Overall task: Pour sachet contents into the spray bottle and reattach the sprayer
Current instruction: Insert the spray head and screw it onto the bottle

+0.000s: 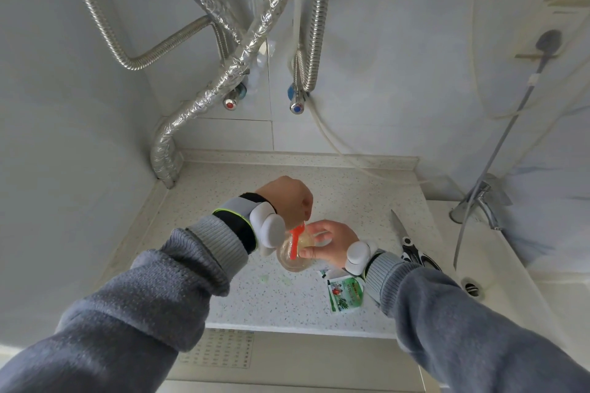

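Note:
A clear spray bottle (pixel 292 260) stands on the speckled counter (pixel 351 201), seen from above. My right hand (pixel 332 244) grips its upper part from the right. My left hand (pixel 289 201) is above the bottle and holds the sprayer head; its orange trigger (pixel 295 241) hangs down over the bottle's mouth. Most of the sprayer is hidden under my fingers. A green and white sachet (pixel 346 293) lies flat on the counter by my right wrist.
Scissors (pixel 410 244) lie on the counter at the right, blades pointing away. A white sink (pixel 498 271) with a tap (pixel 479 204) is further right. Foil-wrapped pipes (pixel 178 131) and two valves hang on the tiled wall behind. Small green bits (pixel 265 277) lie near the bottle.

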The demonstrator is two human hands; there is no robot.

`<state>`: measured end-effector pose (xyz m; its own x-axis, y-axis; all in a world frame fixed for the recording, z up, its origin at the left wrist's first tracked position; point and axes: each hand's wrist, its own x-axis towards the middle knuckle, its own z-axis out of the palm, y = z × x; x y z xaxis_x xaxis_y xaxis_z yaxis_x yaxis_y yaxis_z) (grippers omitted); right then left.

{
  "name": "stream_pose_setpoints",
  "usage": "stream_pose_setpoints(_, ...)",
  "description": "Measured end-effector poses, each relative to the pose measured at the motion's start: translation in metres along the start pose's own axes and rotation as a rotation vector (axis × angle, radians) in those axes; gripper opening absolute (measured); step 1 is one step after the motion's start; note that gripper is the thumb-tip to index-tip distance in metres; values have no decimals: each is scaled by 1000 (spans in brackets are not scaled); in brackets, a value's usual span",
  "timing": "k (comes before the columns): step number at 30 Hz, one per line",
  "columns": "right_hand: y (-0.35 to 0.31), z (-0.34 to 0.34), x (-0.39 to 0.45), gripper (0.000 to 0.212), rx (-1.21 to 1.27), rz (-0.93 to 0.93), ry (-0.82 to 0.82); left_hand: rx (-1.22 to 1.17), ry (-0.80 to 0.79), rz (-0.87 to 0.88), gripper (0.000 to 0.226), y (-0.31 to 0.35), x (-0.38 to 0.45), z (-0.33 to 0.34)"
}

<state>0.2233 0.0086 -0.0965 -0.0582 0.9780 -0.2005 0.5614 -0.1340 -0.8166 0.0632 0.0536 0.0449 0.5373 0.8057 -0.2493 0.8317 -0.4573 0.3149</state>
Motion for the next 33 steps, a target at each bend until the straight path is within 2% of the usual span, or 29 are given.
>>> stream_pose_setpoints(5,1,0,0,71,-27,-22,8,8,21,44,21,0,-7,-1)
stream_pose_setpoints(8,0,-1,-2,69,-59,-52,7,188,59,16,37,1,-9,-5)
stream_pose_setpoints(11,-2,-3,-1,71,-75,-89,-5,368,31,-38,22,6,-8,-13)
stream_pose_setpoints(13,-4,-3,-1,71,-113,-108,-15,358,-24,-4,14,7,-6,-14)
stream_pose_setpoints(16,-4,-2,-1,68,-120,-106,-4,292,-59,94,26,7,-7,-14)
stream_pose_setpoints(20,-3,-1,1,61,-121,-104,9,203,5,138,16,6,-12,-7)
stream_pose_setpoints(22,-2,-1,2,59,-117,-102,17,147,115,104,19,6,-13,-1)
stream_pose_setpoints(25,-2,-1,2,64,-109,-99,14,130,234,-76,46,3,-14,3)
stream_pose_setpoints(29,-2,-2,2,64,-114,-116,8,104,221,-122,40,3,-7,2)
stream_pose_setpoints(33,-3,-4,3,63,-127,-149,-29,49,135,-28,36,0,-4,2)
